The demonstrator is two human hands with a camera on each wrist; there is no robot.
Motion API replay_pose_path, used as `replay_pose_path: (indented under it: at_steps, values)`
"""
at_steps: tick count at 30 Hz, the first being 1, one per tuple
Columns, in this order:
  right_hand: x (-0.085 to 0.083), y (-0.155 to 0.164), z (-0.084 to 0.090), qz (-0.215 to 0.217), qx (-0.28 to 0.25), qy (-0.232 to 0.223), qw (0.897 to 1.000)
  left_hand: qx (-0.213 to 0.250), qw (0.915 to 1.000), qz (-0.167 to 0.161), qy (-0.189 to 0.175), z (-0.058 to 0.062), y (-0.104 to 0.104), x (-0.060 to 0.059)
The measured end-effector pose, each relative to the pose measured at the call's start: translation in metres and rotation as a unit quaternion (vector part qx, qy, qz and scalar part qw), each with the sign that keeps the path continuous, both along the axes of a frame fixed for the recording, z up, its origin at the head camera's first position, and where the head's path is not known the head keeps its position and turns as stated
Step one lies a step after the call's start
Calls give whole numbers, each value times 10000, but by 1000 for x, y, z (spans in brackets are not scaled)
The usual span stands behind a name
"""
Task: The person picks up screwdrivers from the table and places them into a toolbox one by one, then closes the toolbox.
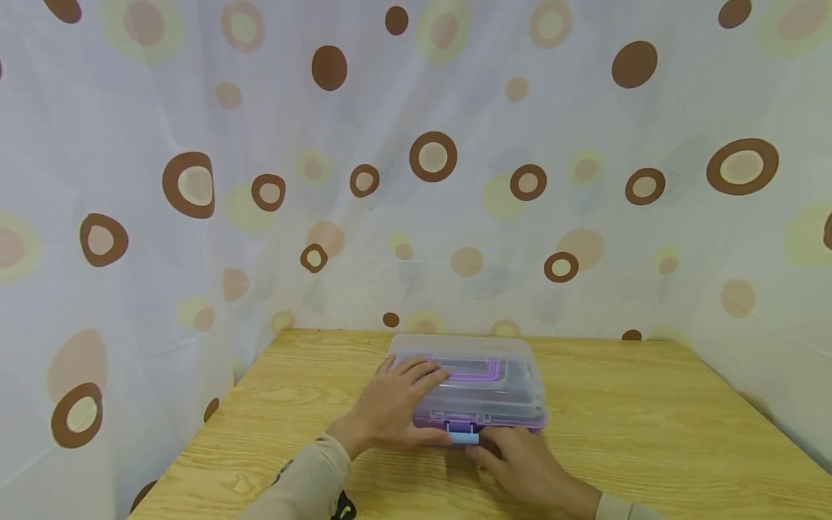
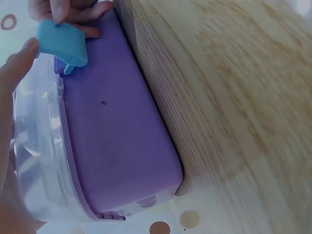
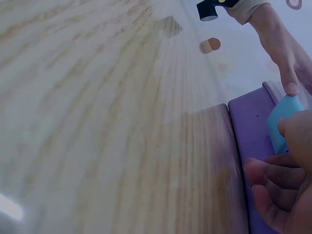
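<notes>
Storage box (image 1: 477,393) sits mid-surface (image 1: 650,433), purple base, clear rounded lid. My left hand (image 1: 396,408) lies flat on lid, fingers relaxed, steadying it, I judge. Right hand (image 1: 520,462) at near edge, fingers pinching blue latch (image 1: 463,436), smooth plastic tab.

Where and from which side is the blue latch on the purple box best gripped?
Probably the free lower edge of the blue latch, from the near front side. It sticks out from the box front wall, hinged at the lid seam. The right hand already pinches it there while the left hand rests on the lid.
</notes>
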State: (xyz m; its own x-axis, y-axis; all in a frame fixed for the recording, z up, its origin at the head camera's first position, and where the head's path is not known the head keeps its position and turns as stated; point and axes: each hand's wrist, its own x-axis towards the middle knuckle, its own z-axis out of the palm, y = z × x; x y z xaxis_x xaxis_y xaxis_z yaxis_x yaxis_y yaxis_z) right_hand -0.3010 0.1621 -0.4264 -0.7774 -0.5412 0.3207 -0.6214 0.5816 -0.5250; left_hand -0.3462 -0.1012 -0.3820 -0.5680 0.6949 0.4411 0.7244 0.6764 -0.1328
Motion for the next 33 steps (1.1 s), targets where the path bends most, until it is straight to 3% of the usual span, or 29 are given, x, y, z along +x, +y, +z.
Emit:
replay_pose_path:
  at_steps: [11, 21, 33]
  values:
    - [0, -2, 2, 166, -667, -811, 9943, 527, 9984, 17, -187, 4, 4, 2]
    - [0, -5, 2, -28, -751, -856, 9935, 811, 9965, 179, -130, 2, 8, 2]
    - [-2, -7, 1, -77, -839, -892, 9924, 827, 9959, 351, -51, 2, 12, 4]
